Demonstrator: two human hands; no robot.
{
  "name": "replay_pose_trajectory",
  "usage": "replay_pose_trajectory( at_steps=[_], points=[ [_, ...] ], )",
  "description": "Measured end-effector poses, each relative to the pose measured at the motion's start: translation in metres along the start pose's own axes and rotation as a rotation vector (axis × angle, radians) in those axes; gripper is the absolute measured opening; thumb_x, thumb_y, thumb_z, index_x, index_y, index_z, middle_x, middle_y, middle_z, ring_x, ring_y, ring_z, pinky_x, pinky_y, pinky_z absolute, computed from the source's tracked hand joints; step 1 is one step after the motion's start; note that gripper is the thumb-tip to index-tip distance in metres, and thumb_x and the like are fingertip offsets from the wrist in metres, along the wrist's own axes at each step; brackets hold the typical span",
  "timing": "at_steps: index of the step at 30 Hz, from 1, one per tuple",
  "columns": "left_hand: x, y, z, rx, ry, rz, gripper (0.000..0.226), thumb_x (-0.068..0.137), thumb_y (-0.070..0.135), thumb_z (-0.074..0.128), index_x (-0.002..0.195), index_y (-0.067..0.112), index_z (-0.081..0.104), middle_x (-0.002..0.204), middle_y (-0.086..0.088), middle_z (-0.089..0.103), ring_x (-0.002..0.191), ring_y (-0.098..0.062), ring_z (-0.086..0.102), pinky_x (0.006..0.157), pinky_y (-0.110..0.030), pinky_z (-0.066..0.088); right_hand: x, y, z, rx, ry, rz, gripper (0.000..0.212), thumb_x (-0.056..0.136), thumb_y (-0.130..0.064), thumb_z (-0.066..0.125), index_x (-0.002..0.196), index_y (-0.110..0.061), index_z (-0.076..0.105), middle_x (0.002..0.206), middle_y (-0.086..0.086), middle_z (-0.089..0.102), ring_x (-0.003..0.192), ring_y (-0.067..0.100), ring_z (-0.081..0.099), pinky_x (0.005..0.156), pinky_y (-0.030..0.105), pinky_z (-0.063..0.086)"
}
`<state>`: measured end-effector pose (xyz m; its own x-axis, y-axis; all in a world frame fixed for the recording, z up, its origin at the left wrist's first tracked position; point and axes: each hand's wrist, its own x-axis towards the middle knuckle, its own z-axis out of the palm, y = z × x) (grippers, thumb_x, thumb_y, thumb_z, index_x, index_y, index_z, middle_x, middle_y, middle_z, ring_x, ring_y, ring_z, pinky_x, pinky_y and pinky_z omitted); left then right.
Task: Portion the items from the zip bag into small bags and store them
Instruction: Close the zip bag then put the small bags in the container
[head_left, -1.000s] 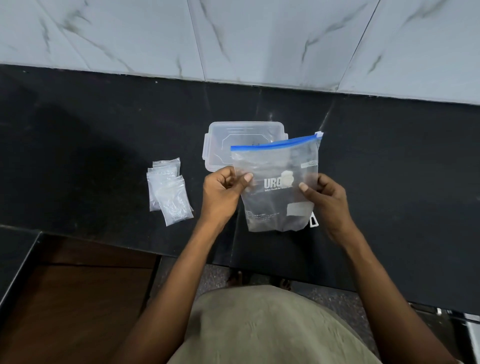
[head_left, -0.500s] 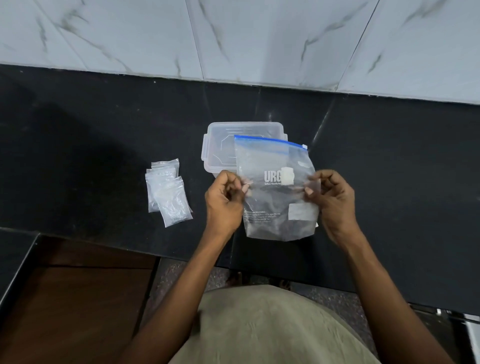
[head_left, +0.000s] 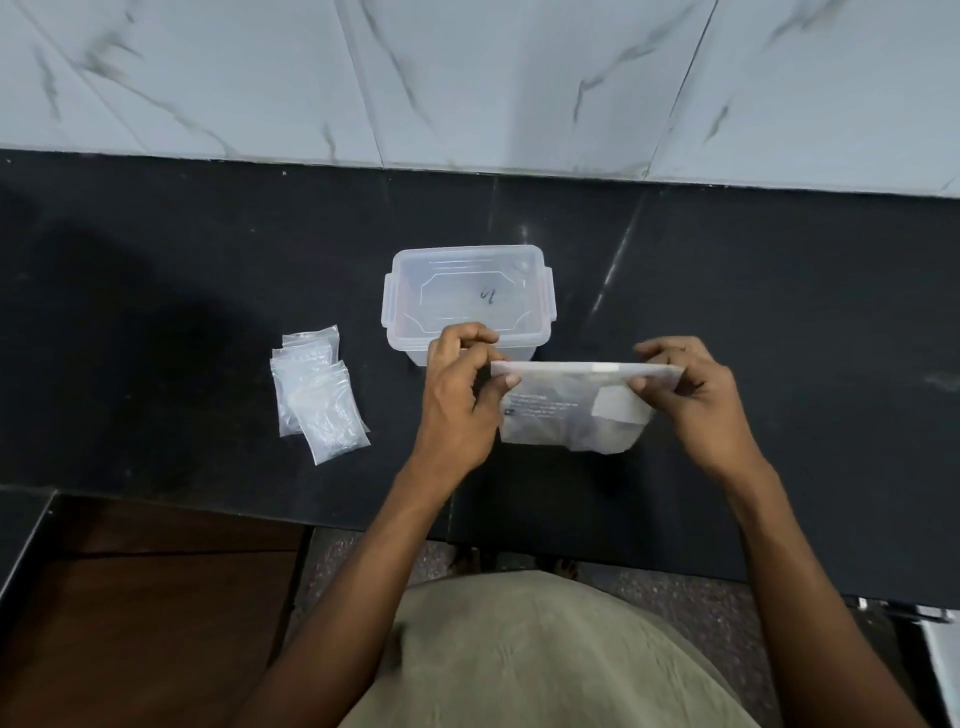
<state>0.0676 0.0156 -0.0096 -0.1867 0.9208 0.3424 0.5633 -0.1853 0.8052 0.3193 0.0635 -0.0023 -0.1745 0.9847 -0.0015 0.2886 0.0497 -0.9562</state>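
Note:
I hold a clear zip bag above the black counter, its upper part folded back so only the lower half with printed text and a white label shows. My left hand pinches the bag's left end at the fold. My right hand pinches the right end. A pile of small clear bags lies on the counter to the left. A clear plastic box stands open just behind my hands, with a small dark thing on its bottom.
The black stone counter runs the full width, backed by a white marble-tiled wall. Its front edge is near my body. A dark wooden cabinet sits lower left.
The zip bag stood upright with its blue zip on top; now its top half is folded over and away, out of sight, and both hands have shifted to the fold line.

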Motion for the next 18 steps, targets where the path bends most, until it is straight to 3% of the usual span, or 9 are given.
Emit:
replay_pose_trajectory(
  at_steps=[1, 3, 6, 10, 12, 14, 16, 18],
  points=[
    [0.001, 0.004, 0.004, -0.073, -0.004, -0.013, 0.005, 0.092, 0.004, 0.067, 0.095, 0.006, 0.065, 0.114, -0.002, 0.062, 0.109, -0.017, 0.058, 0.090, -0.020, 0.047, -0.001, 0.000, -0.002, 0.097, 0.000, 0.036, 0.005, 0.093, -0.002, 0.067, 0.091, -0.004, 0.070, 0.106, 0.001, 0.067, 0.089, 0.006, 0.065, 0.073, 0.020, 0.052],
    [0.001, 0.014, 0.016, -0.202, -0.022, -0.093, 0.008, 0.097, 0.003, 0.060, 0.098, 0.010, 0.057, 0.095, 0.006, 0.064, 0.085, -0.007, 0.060, 0.073, -0.022, 0.050, -0.003, -0.002, -0.004, 0.249, 0.030, 0.078, 0.005, 0.095, -0.005, 0.063, 0.093, -0.006, 0.067, 0.087, -0.004, 0.071, 0.077, 0.009, 0.066, 0.067, 0.022, 0.054],
    [0.006, 0.017, 0.037, -0.230, 0.038, -0.172, 0.012, 0.100, 0.005, 0.056, 0.098, 0.015, 0.049, 0.076, 0.008, 0.052, 0.066, -0.004, 0.047, 0.060, -0.024, 0.042, -0.008, -0.003, -0.008, 0.331, 0.059, 0.091, 0.008, 0.090, -0.005, 0.069, 0.093, -0.008, 0.063, 0.077, -0.005, 0.070, 0.070, 0.010, 0.065, 0.060, 0.023, 0.055],
    [0.016, 0.025, 0.066, -0.242, 0.026, -0.159, 0.015, 0.098, 0.005, 0.058, 0.108, 0.011, 0.050, 0.089, 0.005, 0.059, 0.079, -0.005, 0.057, 0.071, -0.026, 0.048, -0.015, -0.001, -0.029, 0.175, 0.097, 0.088, 0.028, 0.076, 0.011, 0.080, 0.092, -0.006, 0.063, 0.080, -0.001, 0.069, 0.068, 0.010, 0.066, 0.057, 0.024, 0.057],
    [0.020, 0.037, 0.084, -0.188, 0.084, -0.125, 0.031, 0.092, 0.004, 0.065, 0.119, 0.009, 0.051, 0.112, -0.001, 0.060, 0.101, -0.014, 0.060, 0.087, -0.033, 0.052, -0.018, -0.001, -0.039, 0.042, 0.245, 0.050, 0.029, 0.076, 0.012, 0.078, 0.089, -0.010, 0.065, 0.080, 0.003, 0.068, 0.066, 0.012, 0.064, 0.057, 0.029, 0.055],
    [0.023, 0.046, 0.100, -0.145, 0.148, -0.050, 0.040, 0.085, 0.006, 0.072, 0.121, 0.005, 0.054, 0.119, -0.006, 0.057, 0.106, -0.022, 0.058, 0.089, -0.039, 0.052, -0.017, -0.002, -0.048, -0.065, 0.426, -0.031, 0.025, 0.076, 0.010, 0.072, 0.087, -0.010, 0.064, 0.079, 0.007, 0.066, 0.064, 0.013, 0.060, 0.056, 0.030, 0.050],
    [0.028, 0.058, 0.114, -0.311, -0.057, -0.050, 0.043, 0.086, 0.018, 0.071, 0.124, 0.005, 0.058, 0.122, -0.008, 0.061, 0.108, -0.021, 0.063, 0.090, -0.040, 0.056, -0.014, -0.006, -0.058, -0.181, 0.561, -0.122, 0.018, 0.077, 0.003, 0.071, 0.089, -0.009, 0.064, 0.080, 0.008, 0.065, 0.064, 0.014, 0.059, 0.057, 0.025, 0.049],
    [0.027, 0.075, 0.130, -0.616, -0.416, -0.209, 0.049, 0.089, 0.025, 0.067, 0.133, 0.006, 0.057, 0.130, -0.015, 0.063, 0.118, -0.022, 0.064, 0.101, -0.040, 0.055, -0.008, -0.008, -0.061, -0.302, 0.576, -0.181, 0.017, 0.078, -0.009, 0.075, 0.094, -0.011, 0.068, 0.087, 0.002, 0.067, 0.070, 0.011, 0.062, 0.061, 0.018, 0.048]
  ],
)
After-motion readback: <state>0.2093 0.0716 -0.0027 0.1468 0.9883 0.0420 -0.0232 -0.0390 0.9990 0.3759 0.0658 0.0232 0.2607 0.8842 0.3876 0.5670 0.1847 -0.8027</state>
